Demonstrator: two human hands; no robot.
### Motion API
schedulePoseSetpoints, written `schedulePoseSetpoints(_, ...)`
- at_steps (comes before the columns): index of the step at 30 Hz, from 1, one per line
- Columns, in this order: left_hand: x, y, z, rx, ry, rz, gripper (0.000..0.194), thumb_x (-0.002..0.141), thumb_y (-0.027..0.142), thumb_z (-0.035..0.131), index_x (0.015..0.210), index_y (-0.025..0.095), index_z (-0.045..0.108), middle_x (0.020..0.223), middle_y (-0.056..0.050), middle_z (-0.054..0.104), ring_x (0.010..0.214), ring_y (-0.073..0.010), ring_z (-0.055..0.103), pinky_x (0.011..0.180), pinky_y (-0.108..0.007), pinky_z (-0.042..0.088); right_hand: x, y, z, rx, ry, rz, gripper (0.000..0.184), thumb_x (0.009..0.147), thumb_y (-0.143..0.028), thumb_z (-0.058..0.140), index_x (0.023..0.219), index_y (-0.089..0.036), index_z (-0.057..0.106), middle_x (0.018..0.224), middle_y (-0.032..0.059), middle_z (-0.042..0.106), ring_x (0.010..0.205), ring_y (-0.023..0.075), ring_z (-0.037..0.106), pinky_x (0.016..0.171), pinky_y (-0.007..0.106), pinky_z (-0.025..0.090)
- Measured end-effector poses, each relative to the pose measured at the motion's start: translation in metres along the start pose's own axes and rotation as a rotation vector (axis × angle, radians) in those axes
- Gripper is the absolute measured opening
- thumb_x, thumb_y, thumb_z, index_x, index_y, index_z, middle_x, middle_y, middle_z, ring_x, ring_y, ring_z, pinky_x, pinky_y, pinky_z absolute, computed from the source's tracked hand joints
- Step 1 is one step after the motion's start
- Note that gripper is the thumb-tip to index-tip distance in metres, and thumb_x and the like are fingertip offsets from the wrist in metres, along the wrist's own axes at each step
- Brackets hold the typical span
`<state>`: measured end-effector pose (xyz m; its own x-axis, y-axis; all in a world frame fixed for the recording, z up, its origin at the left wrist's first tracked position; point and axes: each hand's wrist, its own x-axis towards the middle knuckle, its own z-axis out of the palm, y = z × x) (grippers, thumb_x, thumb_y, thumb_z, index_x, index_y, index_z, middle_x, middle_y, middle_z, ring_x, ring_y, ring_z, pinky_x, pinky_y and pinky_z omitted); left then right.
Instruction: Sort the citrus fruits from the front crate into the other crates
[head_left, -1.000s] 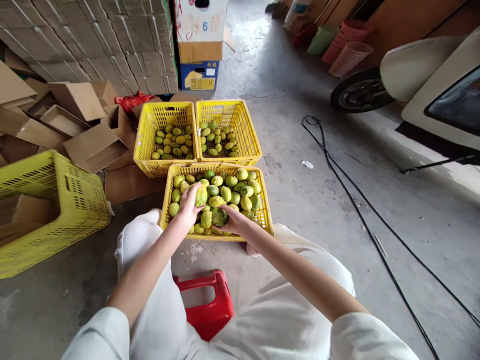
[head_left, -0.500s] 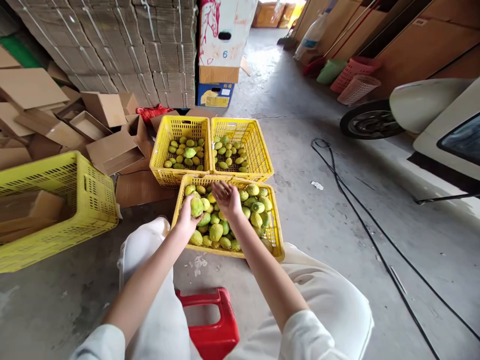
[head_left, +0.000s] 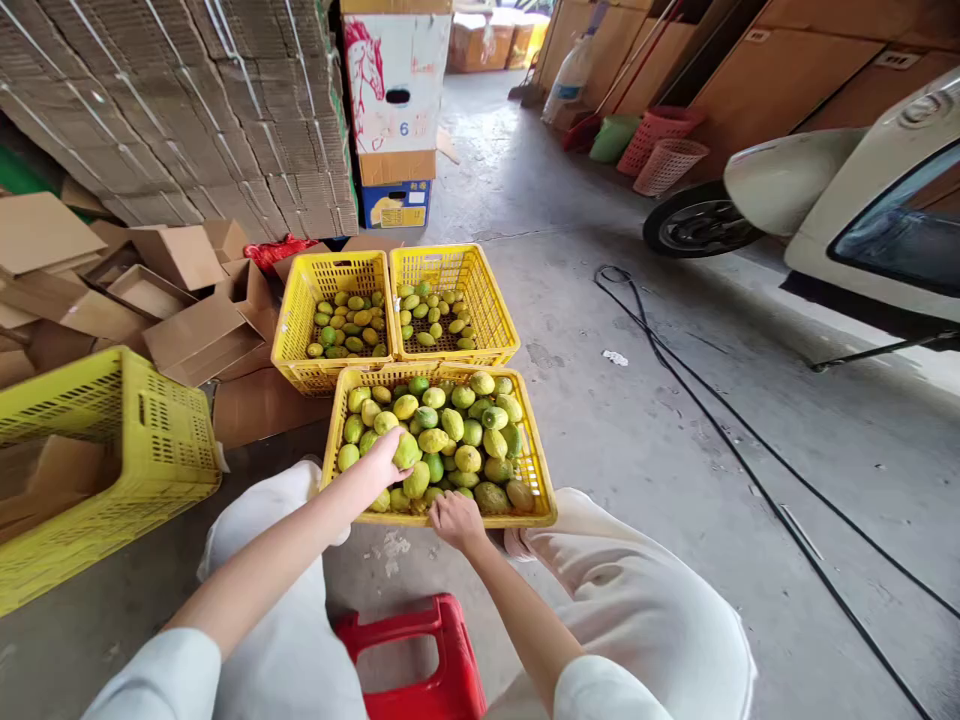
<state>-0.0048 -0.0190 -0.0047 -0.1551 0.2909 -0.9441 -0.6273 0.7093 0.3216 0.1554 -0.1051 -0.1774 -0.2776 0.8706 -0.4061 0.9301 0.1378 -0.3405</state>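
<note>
A yellow plastic crate (head_left: 546, 500) in front of my knees is filled with green and yellow lemons (head_left: 452, 424). My left hand (head_left: 388, 460) reaches in over its left half, fingers closed around a yellow-green lemon (head_left: 407, 451). At the near rim is my right hand (head_left: 456, 520), its fingers curled at the edge of the fruit; what they hold, if anything, is hidden. Two more yellow crates stand side by side just beyond: the left one (head_left: 292, 310) and the right one (head_left: 499, 310), each with smaller lemons on the bottom.
To the left is a larger yellow crate (head_left: 169, 420) with cardboard in it, beside loose cartons (head_left: 199, 335). Stacked flat cardboard (head_left: 225, 120) rises behind. A red stool (head_left: 450, 660) is between my legs. A black cable (head_left: 720, 435) and a scooter (head_left: 810, 200) are at right.
My right hand has come back from the far side of the front crate to its near rim. My left hand has moved lower among the lemons, still holding one. The view has shifted.
</note>
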Motion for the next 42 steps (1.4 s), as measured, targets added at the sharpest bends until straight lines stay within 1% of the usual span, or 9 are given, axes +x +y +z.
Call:
schedulePoseSetpoints(7,-0.004,0.078,0.119,-0.081,-0.155,0.223,0.016,0.111,0.028,0.062,0.126,0.026,0.066,0.143,-0.013,0.073,0.137,-0.0298,0.073,0.108,-0.042,0.067,0.002,0.003,0.001,-0.104,-0.071,-0.051,0.032,0.114,-0.030,0.062,0.109,-0.017,0.091,0.114,0.0154,0.091,0.111,0.0283,0.086,0.087,0.030,0.055)
schedulePoseSetpoints(11,-0.017,0.110,0.147,-0.186,-0.286,0.418,0.032,0.111,0.041,0.064,0.140,0.029,0.065,0.155,-0.010,0.069,0.147,-0.0239,0.069,0.117,-0.033,0.062,0.003,0.002,0.001,-0.110,-0.083,-0.022,0.035,0.115,-0.032,0.060,0.112,-0.018,0.091,0.116,0.0149,0.090,0.112,0.0276,0.086,0.086,0.030,0.055)
schedulePoseSetpoints(15,-0.037,0.110,0.098,-0.204,-0.301,0.458,0.034,0.107,0.040,0.068,0.139,0.027,0.066,0.153,-0.013,0.066,0.150,-0.0266,0.068,0.116,-0.034,0.062,0.003,0.002,-0.001,-0.117,-0.081,-0.007,0.040,0.118,-0.032,0.054,0.113,-0.017,0.091,0.115,0.0154,0.090,0.111,0.0266,0.087,0.084,0.030,0.055)
schedulePoseSetpoints(21,-0.067,0.089,-0.071,-0.261,-0.177,0.641,0.018,0.103,0.021,0.059,0.110,0.018,0.076,0.117,-0.012,0.078,0.112,-0.0217,0.080,0.100,-0.031,0.067,0.001,0.003,-0.007,-0.158,-0.081,-0.023,0.043,0.119,-0.029,0.052,0.117,-0.014,0.092,0.118,0.0170,0.091,0.114,0.0283,0.088,0.085,0.030,0.055)
schedulePoseSetpoints(26,-0.064,0.015,-0.222,-0.274,0.283,0.588,0.019,0.086,0.013,0.065,0.095,0.019,0.081,0.093,-0.005,0.082,0.080,-0.0149,0.075,0.073,-0.023,0.062,0.001,0.001,-0.011,-0.196,-0.081,-0.021,0.043,0.120,-0.029,0.052,0.114,-0.016,0.093,0.117,0.0150,0.092,0.112,0.0272,0.089,0.082,0.029,0.055)
schedulePoseSetpoints(29,-0.062,-0.045,-0.272,-0.293,0.460,0.612,0.016,0.075,0.016,0.076,0.090,0.021,0.080,0.086,-0.001,0.081,0.077,-0.0151,0.074,0.070,-0.023,0.060,0.002,0.000,-0.014,-0.211,-0.083,-0.011,0.042,0.120,-0.029,0.053,0.114,-0.016,0.093,0.116,0.0150,0.092,0.111,0.0278,0.089,0.082,0.029,0.056)
schedulePoseSetpoints(34,-0.077,-0.087,-0.257,-0.183,0.563,1.032,0.011,0.082,0.031,0.085,0.089,0.026,0.079,0.088,0.001,0.079,0.084,-0.0165,0.073,0.084,-0.028,0.062,0.003,-0.002,-0.017,-0.222,-0.099,0.000,0.043,0.120,-0.029,0.052,0.117,-0.016,0.093,0.118,0.0155,0.092,0.112,0.0287,0.089,0.084,0.030,0.058)
schedulePoseSetpoints(38,-0.084,-0.062,-0.203,0.220,0.434,1.295,0.013,0.091,0.037,0.082,0.093,0.025,0.078,0.091,-0.002,0.080,0.089,-0.0218,0.077,0.086,-0.034,0.062,0.004,-0.003,-0.016,-0.211,-0.098,0.016,0.046,0.121,-0.030,0.049,0.120,-0.016,0.093,0.122,0.0169,0.091,0.115,0.0301,0.089,0.085,0.030,0.058)
schedulePoseSetpoints(42,-0.067,-0.025,-0.152,0.449,0.131,1.211,0.024,0.093,0.049,0.076,0.096,0.025,0.077,0.091,-0.005,0.080,0.089,-0.0254,0.079,0.087,-0.038,0.065,0.005,-0.006,-0.016,-0.180,-0.098,0.036,0.045,0.119,-0.031,0.052,0.117,-0.016,0.094,0.118,0.0166,0.092,0.111,0.0295,0.089,0.083,0.029,0.057)
